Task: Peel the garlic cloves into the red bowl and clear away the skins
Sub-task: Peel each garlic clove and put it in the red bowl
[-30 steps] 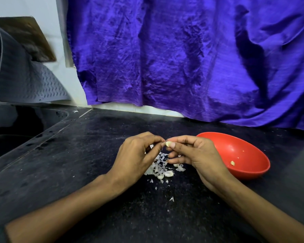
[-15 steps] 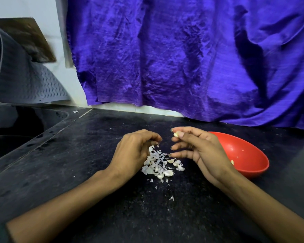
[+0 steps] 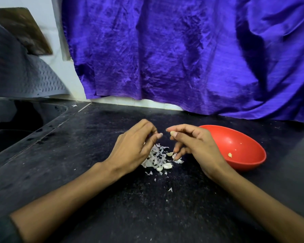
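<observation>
My right hand (image 3: 197,146) pinches a small pale garlic clove (image 3: 173,133) between thumb and forefinger, just left of the red bowl (image 3: 244,165). The bowl lies tilted on the black counter and holds a couple of peeled bits (image 3: 229,155). My left hand (image 3: 135,146) hovers with curled fingers a short gap away from the clove; I cannot tell whether it holds a scrap of skin. Below and between the hands lies a heap of white skins (image 3: 156,156) with a few cloves (image 3: 167,166) mixed in.
A dark sink (image 3: 12,130) is sunk into the counter at the left. A grey ribbed mat (image 3: 23,76) hangs on the wall above it. Purple cloth (image 3: 182,50) drapes down behind the counter. Stray skin flecks (image 3: 170,189) dot the counter nearer me.
The hands met on the clove a second ago, then drew apart. The right hand keeps the clove; the left hand has since risen back toward it.
</observation>
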Motion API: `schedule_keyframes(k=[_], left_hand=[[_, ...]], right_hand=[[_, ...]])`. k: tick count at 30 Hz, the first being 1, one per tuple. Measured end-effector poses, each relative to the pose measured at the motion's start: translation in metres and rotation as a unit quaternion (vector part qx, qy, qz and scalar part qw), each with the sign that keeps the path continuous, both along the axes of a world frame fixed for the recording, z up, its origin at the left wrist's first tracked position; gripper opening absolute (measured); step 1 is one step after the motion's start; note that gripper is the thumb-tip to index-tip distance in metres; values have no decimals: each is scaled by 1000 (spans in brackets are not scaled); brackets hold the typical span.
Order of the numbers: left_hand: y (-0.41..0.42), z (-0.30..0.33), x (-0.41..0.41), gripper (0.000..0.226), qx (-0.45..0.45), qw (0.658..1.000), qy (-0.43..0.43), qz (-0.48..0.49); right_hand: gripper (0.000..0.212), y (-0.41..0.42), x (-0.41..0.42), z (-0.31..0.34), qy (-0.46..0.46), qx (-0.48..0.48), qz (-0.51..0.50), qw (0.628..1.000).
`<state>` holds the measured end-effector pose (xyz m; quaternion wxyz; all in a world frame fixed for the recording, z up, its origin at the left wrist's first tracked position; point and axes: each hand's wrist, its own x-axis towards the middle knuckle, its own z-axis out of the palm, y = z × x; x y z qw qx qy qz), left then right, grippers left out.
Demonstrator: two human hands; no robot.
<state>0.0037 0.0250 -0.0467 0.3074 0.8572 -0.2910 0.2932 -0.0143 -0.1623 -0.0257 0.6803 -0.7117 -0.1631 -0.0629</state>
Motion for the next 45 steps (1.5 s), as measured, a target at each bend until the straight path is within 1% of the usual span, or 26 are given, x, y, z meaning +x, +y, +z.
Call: schedule_keyframes(k=[2, 4, 6, 8, 10, 11, 13, 14, 15, 16, 18, 20, 22, 26, 29, 31, 34, 38, 41, 43, 45], left_hand=[[1, -2, 3, 32, 5, 1000, -19, 6], [2, -5, 7, 24, 19, 999, -28, 8], [3, -5, 7, 19, 23, 1000, -12, 13], [4, -4, 5, 16, 19, 999, 16, 43], [3, -3, 3, 17, 13, 998, 14, 63], [2, -3, 3, 16, 7, 999, 1, 51], [1, -3, 4, 51, 6, 1000, -14, 24], [1, -5, 6, 62, 13, 1000, -17, 20], [1, -5, 7, 67, 16, 999, -20, 20], [1, -7, 7, 66, 19, 999, -23, 20], [2, -10, 8, 57, 36, 998, -39, 20], [4, -9, 8, 44, 56, 997, -51, 29], [5, -7, 7, 37, 62, 996, -52, 39], [9, -5, -2, 33, 40, 996, -29, 69], [11, -6, -11, 32, 30, 996, -21, 77], [11, -6, -17, 31, 31, 996, -26, 83], [10, -6, -27, 30, 29, 995, -22, 95], [2, -3, -41, 29, 38, 996, -14, 85], [-12, 4, -47, 28, 47, 996, -1, 71], [-25, 12, -49, 28, 59, 996, 4, 60], [-41, 21, -49, 29, 75, 996, 10, 46]], right_hand=[[10, 1, 0, -2, -35, -44, -17, 998], [9, 1, 0, -5, -64, -73, -30, 995], [12, 1, 0, -7, -99, -124, -46, 986], [14, 0, 0, -9, -131, -171, -53, 975], [14, -1, 1, -11, -160, -198, -50, 966], [13, -1, 1, -12, -175, -209, -49, 961], [11, -1, 2, -14, -196, -229, -53, 952], [9, -2, 3, -15, -197, -238, -56, 950], [7, -2, 3, -16, -190, -244, -56, 949], [6, -3, 3, -17, -182, -248, -56, 950], [6, -4, 3, -19, -186, -255, -61, 947], [7, -4, 2, -21, -214, -257, -76, 939], [9, -5, 1, -23, -246, -256, -99, 930], [11, -8, -4, -22, -308, -295, -145, 893], [13, -10, -10, -25, -313, -339, -147, 875], [11, -11, -18, -27, -312, -357, -145, 868], [11, -14, -31, -31, -315, -360, -136, 867], [21, -21, -44, -33, -301, -355, -131, 876], [25, -32, -52, -31, -287, -366, -141, 874], [25, -42, -56, -22, -283, -361, -152, 876], [30, -56, -59, -8, -274, -359, -176, 874]])
